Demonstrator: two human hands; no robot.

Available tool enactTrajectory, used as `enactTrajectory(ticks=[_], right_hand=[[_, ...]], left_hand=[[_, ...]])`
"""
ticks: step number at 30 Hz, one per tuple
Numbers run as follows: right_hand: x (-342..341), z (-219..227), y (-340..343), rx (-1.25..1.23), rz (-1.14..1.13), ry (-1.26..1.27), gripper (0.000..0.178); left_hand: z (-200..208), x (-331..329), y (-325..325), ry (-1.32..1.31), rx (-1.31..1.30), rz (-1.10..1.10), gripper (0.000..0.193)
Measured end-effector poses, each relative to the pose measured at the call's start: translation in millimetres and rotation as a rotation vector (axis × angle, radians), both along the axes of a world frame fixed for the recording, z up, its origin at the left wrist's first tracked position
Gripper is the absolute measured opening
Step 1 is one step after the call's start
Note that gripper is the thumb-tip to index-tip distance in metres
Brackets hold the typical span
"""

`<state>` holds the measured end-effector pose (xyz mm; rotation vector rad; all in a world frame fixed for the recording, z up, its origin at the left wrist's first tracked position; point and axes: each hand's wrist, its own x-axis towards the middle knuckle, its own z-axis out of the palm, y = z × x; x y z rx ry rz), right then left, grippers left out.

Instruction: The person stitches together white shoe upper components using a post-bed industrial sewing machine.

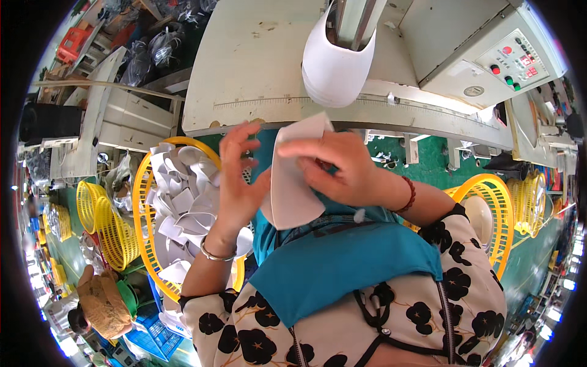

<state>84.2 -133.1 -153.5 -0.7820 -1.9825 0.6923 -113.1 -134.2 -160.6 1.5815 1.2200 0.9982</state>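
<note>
A white, curved sheet piece (292, 196), folded over at its top, is in front of my chest. My right hand (342, 166) grips its upper part between bent fingers and thumb. To the left, my left hand (239, 177) has its fingers spread and slightly blurred, with the thumb close against the piece's left edge; whether it touches I cannot tell. Beyond the hands, a white rounded, shell-like piece (336, 76) hangs over the end of a metal machine arm (356, 24).
A yellow basket (142, 214) full of white curved pieces (183, 202) stands at my left. Another yellow basket (506, 211) holding pale pieces is at my right. Ahead is a worktable (244, 73) with a control box (510, 64). Another person (101, 306) sits at far left.
</note>
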Motion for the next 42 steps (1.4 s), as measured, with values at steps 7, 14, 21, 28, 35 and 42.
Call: enactTrajectory(ticks=[7,14,21,28,35,42], right_hand=[[5,6,14,-0.647,0.133,0.516,0.03],[41,19,37,-1.051,0.438,1.285,0.027],[69,35,35,-0.113,-0.175,0.307,0.033],[94,71,48,-0.503,0.235,0.436,0.041],[102,91,52,-0.39,0.042,0.364,0.033],[81,91,63,-0.256,0.049,0.705,0.029]], left_hand=[[38,7,6,-0.341,0.069,-0.476,0.026],[50,0,43,-0.77,-0.263,-0.257,0.021],[85,39,65,-0.421,-0.339,-0.463,0.02],[125,70,95,-0.435,-0.379,-0.623,0.03],[129,90,101,-0.558,0.027,-0.477,0.019],[130,93,88,-0.145,0.649,-0.472,0.013]])
